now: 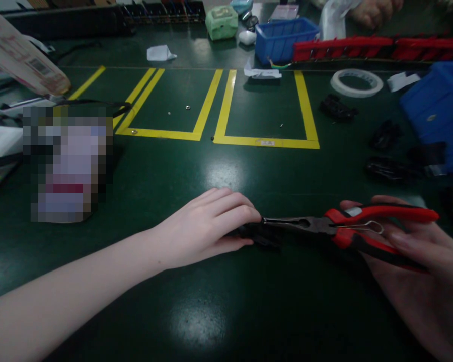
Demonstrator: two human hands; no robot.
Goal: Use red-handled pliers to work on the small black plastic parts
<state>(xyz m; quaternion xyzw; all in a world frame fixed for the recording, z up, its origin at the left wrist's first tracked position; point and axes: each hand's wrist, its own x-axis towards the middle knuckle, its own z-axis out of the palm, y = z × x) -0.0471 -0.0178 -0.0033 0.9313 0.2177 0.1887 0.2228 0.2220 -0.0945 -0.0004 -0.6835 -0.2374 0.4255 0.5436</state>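
From the head view, the left hand [207, 227] lies on the green table [226, 301], its fingers pressed together and pinning a small black part [257, 235] under their tips. The right hand [430, 281] curls around the red handles of the long-nose pliers [324, 226], whose nearly closed tip meets that part. More black parts [387, 168] lie near a tape roll [357, 82].

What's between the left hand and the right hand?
Head view: only the pliers bridge that gap from the right hand, their metal nose reaching the black part under the left hand.
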